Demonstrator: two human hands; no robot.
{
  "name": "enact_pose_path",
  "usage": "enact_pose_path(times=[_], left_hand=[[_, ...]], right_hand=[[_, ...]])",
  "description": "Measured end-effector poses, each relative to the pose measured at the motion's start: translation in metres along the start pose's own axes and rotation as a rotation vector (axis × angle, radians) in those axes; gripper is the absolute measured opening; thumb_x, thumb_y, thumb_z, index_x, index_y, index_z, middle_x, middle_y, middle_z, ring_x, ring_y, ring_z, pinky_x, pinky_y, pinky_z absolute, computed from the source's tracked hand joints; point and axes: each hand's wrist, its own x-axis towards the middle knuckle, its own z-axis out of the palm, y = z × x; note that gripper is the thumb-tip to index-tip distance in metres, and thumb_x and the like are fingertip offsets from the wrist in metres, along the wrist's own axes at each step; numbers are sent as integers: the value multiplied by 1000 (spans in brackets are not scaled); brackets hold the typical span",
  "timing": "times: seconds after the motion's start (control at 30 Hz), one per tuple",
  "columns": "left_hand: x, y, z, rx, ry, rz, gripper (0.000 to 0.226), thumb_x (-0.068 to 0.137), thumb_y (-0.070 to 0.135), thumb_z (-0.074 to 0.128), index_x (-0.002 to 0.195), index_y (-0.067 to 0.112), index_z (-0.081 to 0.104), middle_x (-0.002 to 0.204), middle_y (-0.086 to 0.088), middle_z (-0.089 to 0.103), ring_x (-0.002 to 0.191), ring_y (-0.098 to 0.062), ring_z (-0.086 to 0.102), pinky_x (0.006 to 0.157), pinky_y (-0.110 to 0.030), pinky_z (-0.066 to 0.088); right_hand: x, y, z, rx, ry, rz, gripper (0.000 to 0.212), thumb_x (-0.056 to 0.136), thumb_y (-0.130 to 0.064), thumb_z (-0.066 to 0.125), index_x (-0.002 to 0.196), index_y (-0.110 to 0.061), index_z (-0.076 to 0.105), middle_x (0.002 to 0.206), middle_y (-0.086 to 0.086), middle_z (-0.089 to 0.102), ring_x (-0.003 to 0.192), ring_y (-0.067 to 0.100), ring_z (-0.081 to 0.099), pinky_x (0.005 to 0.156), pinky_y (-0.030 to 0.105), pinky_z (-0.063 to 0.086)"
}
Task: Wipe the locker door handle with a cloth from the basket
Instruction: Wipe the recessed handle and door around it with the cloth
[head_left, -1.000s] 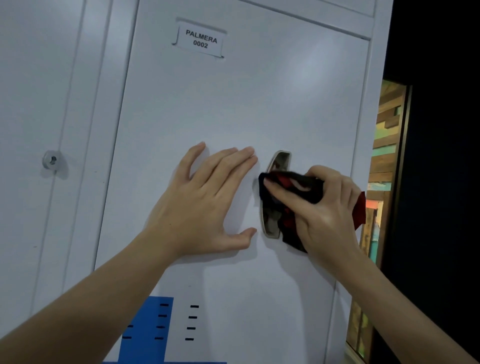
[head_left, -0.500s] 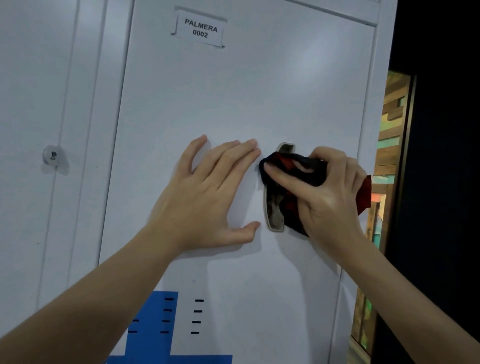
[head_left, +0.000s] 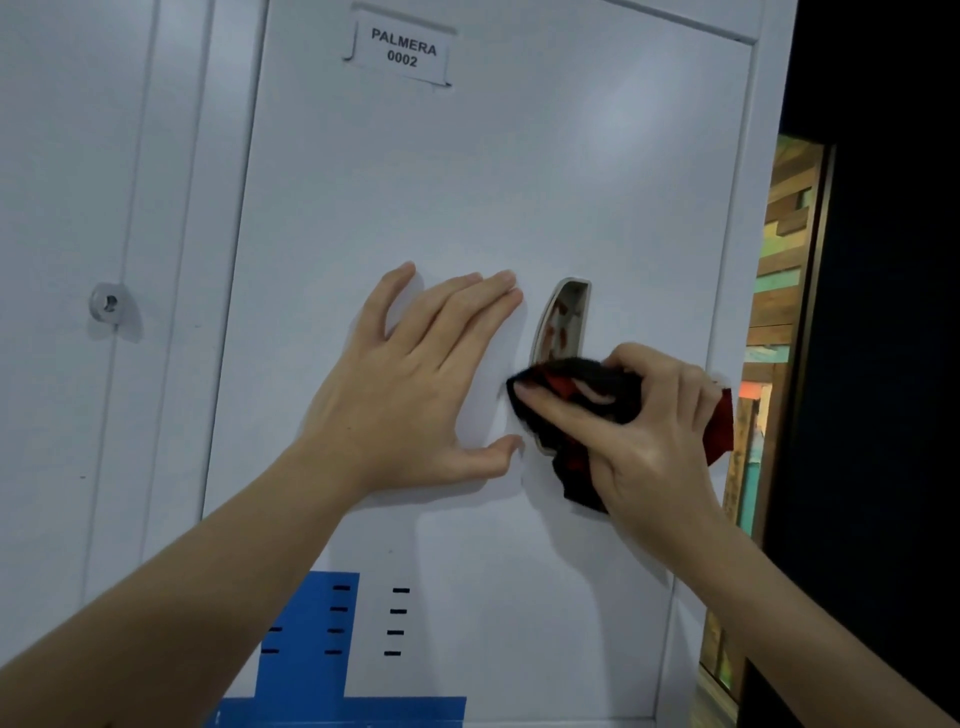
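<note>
A curved chrome handle (head_left: 563, 322) is set into the white locker door (head_left: 467, 182), right of its middle. My right hand (head_left: 644, 431) grips a black and red cloth (head_left: 582, 395) and presses it over the handle's lower half, leaving the upper half bare. My left hand (head_left: 415, 384) lies flat on the door just left of the handle, fingers spread and holding nothing. The basket is out of view.
A label reading PALMERA 0002 (head_left: 402, 49) sits at the door's top. A round lock (head_left: 108, 303) is on the neighbouring locker at left. Blue paint and vent slots (head_left: 332, 623) mark the lower door. A dark frame (head_left: 883, 364) bounds the right.
My right hand has slid the cloth down the handle from its upper part to its lower half, uncovering the top. My left hand has stayed flat on the door.
</note>
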Motion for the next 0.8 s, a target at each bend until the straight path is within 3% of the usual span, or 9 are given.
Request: enact_pose_path(times=[0.1, 0.23, 0.43, 0.6, 0.8], left_hand=[[-1, 0, 1, -5, 5, -3, 91, 73, 65, 44, 140, 4, 39, 145, -7, 41, 131, -21, 35, 112, -50, 18], [0, 0, 1, 2, 6, -1, 91, 72, 66, 45, 140, 5, 39, 145, -7, 41, 131, -21, 35, 112, -50, 18], [-1, 0, 1, 0, 0, -4, 92, 73, 66, 45, 141, 5, 38, 145, -6, 40, 131, -21, 35, 112, -49, 17], [0, 0, 1, 6, 6, -2, 92, 72, 66, 46, 141, 5, 39, 145, -6, 41, 131, -21, 37, 112, -49, 18], [-1, 0, 1, 3, 13, -3, 91, 73, 66, 46, 140, 5, 38, 145, -7, 41, 131, -21, 36, 112, -49, 18]], right_hand=[[-2, 0, -3, -16, -9, -41, 31, 102, -26, 37, 121, -41, 56, 107, 5, 36, 95, 25, 37, 82, 41, 27], [18, -1, 4, -42, -14, 103, 36, 103, -29, 28, 124, -40, 55, 109, 6, 34, 97, 27, 37, 85, 45, 29], [2, -1, -1, -75, -26, -49, 38, 92, -19, 55, 124, -41, 53, 108, 6, 35, 96, 26, 36, 82, 42, 27], [14, -3, 3, -54, -21, 48, 35, 95, -20, 49, 123, -40, 56, 109, 6, 34, 97, 26, 36, 84, 44, 28], [8, 2, -2, -51, -14, -22, 32, 99, -23, 41, 120, -40, 58, 107, 5, 35, 95, 25, 37, 82, 42, 27]])
